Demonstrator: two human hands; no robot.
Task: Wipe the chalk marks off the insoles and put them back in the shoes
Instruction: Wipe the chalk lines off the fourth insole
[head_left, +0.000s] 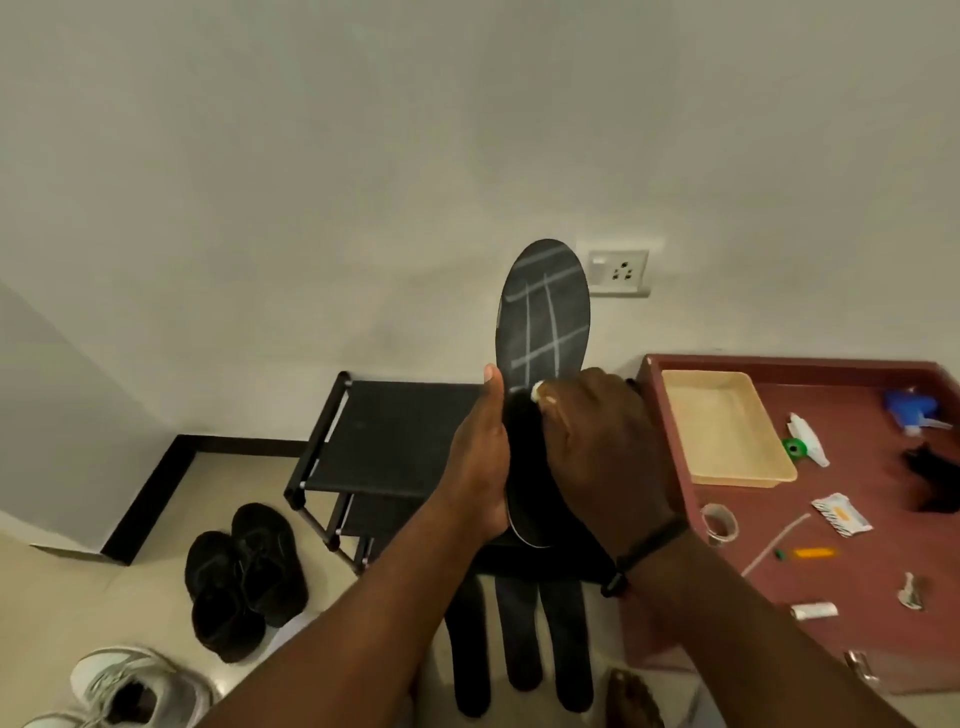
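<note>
Left hand (480, 457) grips the insole (543, 317) by its heel half, thumb up along the left edge, holding it upright in front of the shoe rack (384, 436). Right hand (597, 447) is curled around a small white wipe (537, 392), pinching it and pressing it to the insole's face just below the chalk grid (545, 317). Grid on the toe half is not yet wiped; lines are crisp.

To do this step well, I'd say:
- brace from behind with the left fingers so the insole doesn't flex away from the wipe
- stroke heel to toe in overlapping passes, firm pressure, rather than scrubbing in place, which likely just smears
- turn the wipe to a fresh face once it loads up

More dark insoles (519, 639) lie on the floor below the hands. White shoes (124, 686) at bottom left, black slippers (244, 571) beside them. The bench (883, 597) at right holds a beige tray (722, 431) and small clutter.
</note>
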